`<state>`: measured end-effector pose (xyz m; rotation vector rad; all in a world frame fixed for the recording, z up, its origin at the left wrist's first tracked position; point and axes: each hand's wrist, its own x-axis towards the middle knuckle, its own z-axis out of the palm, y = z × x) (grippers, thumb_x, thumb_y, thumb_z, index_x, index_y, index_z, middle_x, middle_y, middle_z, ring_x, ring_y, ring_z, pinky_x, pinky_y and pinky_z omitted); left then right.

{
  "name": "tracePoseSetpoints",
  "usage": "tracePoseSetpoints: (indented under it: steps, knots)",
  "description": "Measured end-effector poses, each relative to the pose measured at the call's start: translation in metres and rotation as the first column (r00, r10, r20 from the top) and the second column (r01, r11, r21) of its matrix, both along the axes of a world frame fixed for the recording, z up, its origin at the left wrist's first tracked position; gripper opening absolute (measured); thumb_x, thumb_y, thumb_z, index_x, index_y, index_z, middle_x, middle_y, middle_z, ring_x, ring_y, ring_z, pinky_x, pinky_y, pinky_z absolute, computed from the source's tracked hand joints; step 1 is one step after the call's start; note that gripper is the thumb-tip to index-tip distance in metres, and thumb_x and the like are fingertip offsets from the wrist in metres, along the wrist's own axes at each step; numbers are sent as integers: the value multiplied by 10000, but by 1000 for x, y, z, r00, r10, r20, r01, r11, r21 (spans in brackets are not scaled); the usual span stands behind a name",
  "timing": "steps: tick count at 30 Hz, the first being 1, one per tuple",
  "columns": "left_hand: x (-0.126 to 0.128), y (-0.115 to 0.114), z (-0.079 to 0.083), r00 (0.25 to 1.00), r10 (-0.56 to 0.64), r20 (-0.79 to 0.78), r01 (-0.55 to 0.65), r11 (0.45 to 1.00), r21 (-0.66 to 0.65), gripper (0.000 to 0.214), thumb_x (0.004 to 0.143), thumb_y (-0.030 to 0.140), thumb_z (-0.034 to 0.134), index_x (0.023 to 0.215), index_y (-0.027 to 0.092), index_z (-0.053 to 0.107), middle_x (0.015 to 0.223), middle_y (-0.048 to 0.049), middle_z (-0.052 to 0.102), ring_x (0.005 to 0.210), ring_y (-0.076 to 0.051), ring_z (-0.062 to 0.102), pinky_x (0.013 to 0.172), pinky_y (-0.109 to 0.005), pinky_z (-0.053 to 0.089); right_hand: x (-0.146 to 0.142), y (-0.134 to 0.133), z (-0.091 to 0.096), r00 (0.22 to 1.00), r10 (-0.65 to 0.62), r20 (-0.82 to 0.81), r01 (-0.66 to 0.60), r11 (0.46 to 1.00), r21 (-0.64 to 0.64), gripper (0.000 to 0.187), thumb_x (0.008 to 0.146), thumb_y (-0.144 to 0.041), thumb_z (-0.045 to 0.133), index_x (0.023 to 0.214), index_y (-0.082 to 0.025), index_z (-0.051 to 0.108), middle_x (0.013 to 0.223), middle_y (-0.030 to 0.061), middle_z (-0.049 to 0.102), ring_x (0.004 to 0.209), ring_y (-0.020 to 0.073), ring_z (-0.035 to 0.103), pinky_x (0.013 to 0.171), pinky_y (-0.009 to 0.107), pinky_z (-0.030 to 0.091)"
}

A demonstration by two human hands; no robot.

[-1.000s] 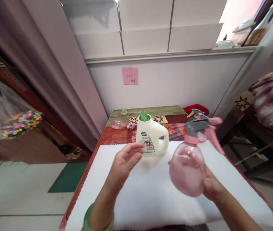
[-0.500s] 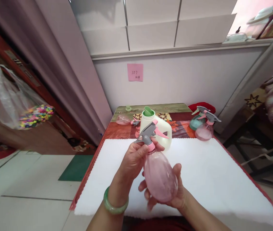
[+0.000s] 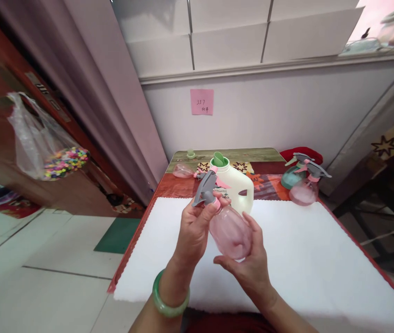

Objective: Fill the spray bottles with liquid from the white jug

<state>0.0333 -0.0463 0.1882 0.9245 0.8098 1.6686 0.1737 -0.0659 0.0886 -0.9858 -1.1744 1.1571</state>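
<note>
A pink see-through spray bottle (image 3: 230, 233) with a grey and pink trigger head (image 3: 206, 188) is held tilted above the white mat, its head up and to the left. My left hand (image 3: 197, 226), with a green bangle on the wrist, is closed round the pink collar and neck. Against the bottle's rounded lower right end, my right hand (image 3: 252, 259) curves its fingers and thumb, cupping it. Liquid seems to show inside the bottle. Just behind stands a cream jug (image 3: 240, 185) with a green scoop-like piece (image 3: 219, 160) in its mouth.
A white mat (image 3: 297, 259) covers the table's near part. At the back right stand a teal spray bottle (image 3: 292, 175) and another pink one (image 3: 303, 192). One more pink bottle (image 3: 183, 171) lies at back left, near a small green cap (image 3: 190, 154).
My right hand has shifted from beneath the bottle to its lower right end, thumb now below. The bottle tilts further, and its head has turned slightly left. The whole view has shifted a little.
</note>
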Motion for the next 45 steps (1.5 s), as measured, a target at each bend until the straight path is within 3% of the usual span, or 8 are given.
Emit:
tracePoseSetpoints:
  steps: [3, 7, 9, 15, 20, 28, 35, 45]
  knots:
    - [-1, -1, 2, 998, -48, 44, 44, 995, 92, 276, 834, 470, 845, 976, 233, 836, 840, -42, 739, 973, -290, 750, 1054, -495, 530, 2, 1, 4, 924, 182, -335, -254, 949, -187, 1105, 736, -857, 722, 1612, -296, 348, 1506, 173, 592, 1285, 391, 646, 963, 536, 588]
    - [-7, -5, 2, 986, -156, 55, 148, 981, 124, 324, 859, 489, 811, 1046, 226, 835, 804, -55, 726, 974, -312, 748, 1055, -522, 530, 9, 6, 13, 411, 486, -771, -903, 335, -270, 1169, 748, -1056, 292, 1372, -125, 627, 1188, 245, 756, 640, 218, 735, 422, 261, 514]
    - [-9, -7, 0, 983, -179, 44, 173, 979, 110, 321, 876, 484, 796, 1052, 220, 842, 837, -69, 751, 954, -302, 749, 1029, -508, 543, 9, 4, 13, 289, 490, -822, -955, 200, -217, 1163, 728, -1061, 339, 1257, -84, 683, 1107, 237, 771, 505, 137, 659, 335, 184, 411]
    - [-11, -9, 1, 998, -58, -6, 59, 992, 108, 185, 859, 385, 843, 998, 263, 843, 987, -45, 799, 985, -264, 750, 1004, -452, 549, -1, -12, 10, 697, 362, -619, -610, 753, -246, 897, 717, -644, 865, 1465, -277, 533, 1361, 143, 689, 989, 278, 749, 611, 315, 638]
    - [1, -8, 15, 997, 70, 28, -72, 996, 59, 187, 854, 353, 851, 1007, 248, 822, 979, -43, 799, 916, -219, 749, 918, -373, 583, -9, -13, -1, 961, 106, -256, -136, 985, -105, 1078, 570, -477, 993, 1490, -299, 458, 1543, 128, 543, 1341, 373, 582, 1016, 496, 579]
    - [-12, 3, 30, 972, 202, 120, -217, 968, 129, 126, 898, 275, 797, 1017, 237, 812, 1074, -39, 803, 1028, -218, 767, 1035, -372, 577, -10, -15, -21, 989, 52, -140, -64, 995, -77, 1072, 606, -465, 969, 1499, -280, 407, 1543, 141, 529, 1381, 370, 556, 1076, 459, 526]
    - [-84, 14, 37, 907, 345, 243, -376, 922, 95, 285, 1015, 427, 616, 1028, 192, 776, 1171, -98, 813, 1001, -219, 768, 1008, -392, 587, 19, -11, -38, 999, 17, -35, -20, 994, -112, 979, 700, -453, 923, 1520, -282, 417, 1571, 147, 521, 1383, 366, 572, 1077, 463, 543]
    - [-168, 35, -138, 733, 114, 671, -123, 992, -33, 398, 1075, 191, 336, 1319, 203, 650, 1068, -103, 817, 887, -180, 775, 916, -397, 604, 79, 53, 10, 952, -277, 129, 266, 959, 94, 987, 690, -506, 917, 1529, -280, 448, 1551, 143, 530, 1388, 404, 544, 1157, 614, 453]
